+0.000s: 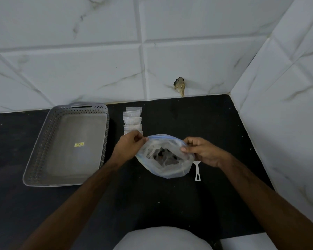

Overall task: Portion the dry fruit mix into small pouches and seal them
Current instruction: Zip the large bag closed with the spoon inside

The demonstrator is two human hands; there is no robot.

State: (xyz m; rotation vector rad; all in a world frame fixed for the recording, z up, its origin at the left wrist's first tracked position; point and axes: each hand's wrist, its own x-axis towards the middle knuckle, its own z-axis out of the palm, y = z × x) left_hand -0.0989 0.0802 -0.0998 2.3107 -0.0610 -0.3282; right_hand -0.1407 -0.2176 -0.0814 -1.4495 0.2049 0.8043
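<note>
Clear plastic with a blue zip strip forms the large bag (165, 156) at the middle of the black counter (206, 123), its mouth pulled wide. Both forearms reach in from the near edge. The left hand (128, 145) pinches the left side of the bag's rim between thumb and curled fingers, knuckles turned up. The right hand (202, 150) pinches the right side of the rim, thumb lying along the plastic and fingers folded behind it. Inside the bag lies a dark heap of dry fruit mix (163, 156), blurred by the crumpled film, so single pieces cannot be told apart.

Just beyond the left hand, a row of small clear pouches (132, 121) runs toward the far wall; the nearest is partly covered by the knuckles, and their contents are hard to make out. At the bag's right, a white scoop (197, 171) shows only its handle, the rest hidden under the bag. Well to the left sits a grey perforated tray (34, 159) with a yellow sticker (79, 144) on its floor.
</note>
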